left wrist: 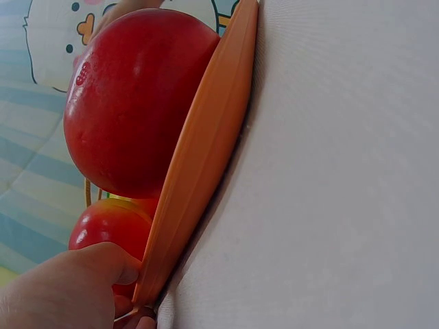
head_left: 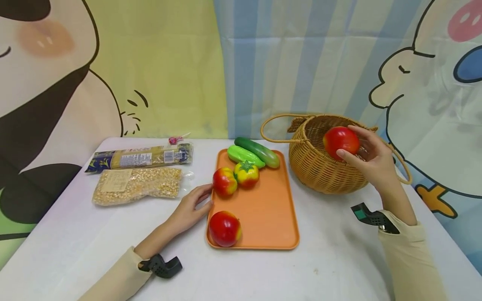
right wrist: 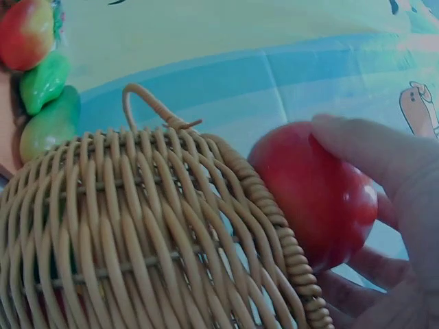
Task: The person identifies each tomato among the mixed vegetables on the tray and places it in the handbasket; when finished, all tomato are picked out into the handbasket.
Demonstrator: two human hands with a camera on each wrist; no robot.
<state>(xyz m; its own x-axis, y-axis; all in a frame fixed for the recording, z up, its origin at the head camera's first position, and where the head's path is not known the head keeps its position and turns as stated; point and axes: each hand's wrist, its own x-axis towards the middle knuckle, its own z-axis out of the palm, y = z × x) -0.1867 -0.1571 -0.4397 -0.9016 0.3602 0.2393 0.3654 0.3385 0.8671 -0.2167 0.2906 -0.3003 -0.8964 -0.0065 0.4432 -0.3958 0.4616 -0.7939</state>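
Note:
My right hand (head_left: 370, 156) holds a red apple (head_left: 342, 143) between thumb and fingers at the mouth of a wicker basket (head_left: 327, 175). In the right wrist view the apple (right wrist: 312, 195) is beside the basket's braided rim (right wrist: 274, 205). My left hand (head_left: 192, 209) pinches the left edge of an orange tray (head_left: 267, 209); the left wrist view shows its thumb (left wrist: 113, 264) against the rim. On the tray lie another red apple (head_left: 225, 228), a red-and-yellow fruit (head_left: 224, 182), a yellow-and-red fruit with a green leafy top (head_left: 246, 174), a light green vegetable (head_left: 245, 156) and a dark green cucumber (head_left: 260, 151).
Left of the tray lie a clear bag of yellow kernels (head_left: 139, 186) and a long printed packet (head_left: 141, 158). A wrapped lollipop (head_left: 177, 139) is near the white table's (head_left: 241, 276) back edge. A cartoon curtain (head_left: 180, 62) hangs behind. The basket's rope handle (head_left: 273, 118) sticks out leftward.

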